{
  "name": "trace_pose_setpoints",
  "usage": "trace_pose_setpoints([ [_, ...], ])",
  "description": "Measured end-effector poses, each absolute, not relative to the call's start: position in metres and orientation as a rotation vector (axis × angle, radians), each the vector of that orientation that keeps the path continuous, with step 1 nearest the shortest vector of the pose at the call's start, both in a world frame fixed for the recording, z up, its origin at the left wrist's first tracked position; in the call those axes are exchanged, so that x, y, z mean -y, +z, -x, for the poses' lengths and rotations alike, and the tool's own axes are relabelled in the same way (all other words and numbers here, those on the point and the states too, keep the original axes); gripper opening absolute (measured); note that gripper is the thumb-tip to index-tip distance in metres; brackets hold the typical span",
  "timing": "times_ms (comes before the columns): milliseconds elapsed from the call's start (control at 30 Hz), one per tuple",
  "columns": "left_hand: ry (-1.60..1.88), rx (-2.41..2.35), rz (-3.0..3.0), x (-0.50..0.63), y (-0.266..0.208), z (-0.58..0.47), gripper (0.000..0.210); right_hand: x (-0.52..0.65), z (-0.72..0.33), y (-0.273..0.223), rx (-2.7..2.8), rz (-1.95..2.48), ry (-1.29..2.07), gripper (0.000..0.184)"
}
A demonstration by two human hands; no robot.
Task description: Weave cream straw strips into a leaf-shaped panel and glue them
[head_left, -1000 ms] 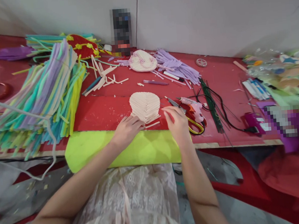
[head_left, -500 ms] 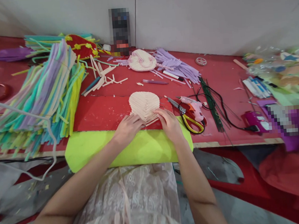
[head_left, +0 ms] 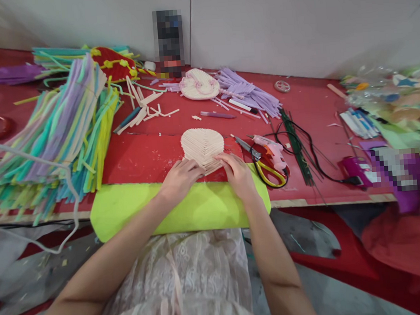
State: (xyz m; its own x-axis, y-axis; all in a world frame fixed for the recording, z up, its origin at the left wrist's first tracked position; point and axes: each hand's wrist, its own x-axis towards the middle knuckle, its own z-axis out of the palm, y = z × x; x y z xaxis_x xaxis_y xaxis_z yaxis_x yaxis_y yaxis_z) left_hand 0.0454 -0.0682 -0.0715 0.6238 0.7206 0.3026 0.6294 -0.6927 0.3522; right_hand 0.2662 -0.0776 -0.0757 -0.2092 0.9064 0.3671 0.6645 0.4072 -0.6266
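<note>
A cream leaf-shaped piece (head_left: 202,144), built of pipe cleaners slanting to a middle seam, lies on the red tabletop with its narrow end toward me. My left hand (head_left: 181,177) has its fingers bent together at the lower left edge. At the lower right edge, the thumb and fingers of my right hand (head_left: 235,171) pinch the piece. Both fingertips partly cover its lower end. Under my wrists a bright yellow-green sheet (head_left: 134,206) hangs along the table's front edge.
Bundles of coloured pipe cleaners (head_left: 61,139) are heaped at left. Yellow-handled scissors (head_left: 268,172) and a pink glue gun (head_left: 274,150) lie close to my right hand. Behind are a round cream-and-pink piece (head_left: 199,85) and lilac pipe cleaners (head_left: 252,92). A person's red clothing (head_left: 406,239) shows at right.
The pipe cleaner along the lower right edge now sits closer to the rest of the leaf-shaped piece. Both hands stay in nearly the same place.
</note>
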Motion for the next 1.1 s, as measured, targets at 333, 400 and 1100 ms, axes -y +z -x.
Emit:
trace_pose_setpoints([
  [333,0.655,-1.114,-2.624,0.068,-0.071,-0.047,0.014,0.082,-0.266,-0.071,1.983,1.374,0.373,0.034],
  [400,0.685,-1.137,-2.609,0.069,-0.072,-0.047,0.015,0.089,-0.268,-0.069,2.001,1.395,0.323,0.037],
  [1100,0.852,-1.112,-2.621,0.074,-0.074,-0.053,0.019,0.121,-0.28,-0.073,2.207,1.455,0.103,0.041],
])
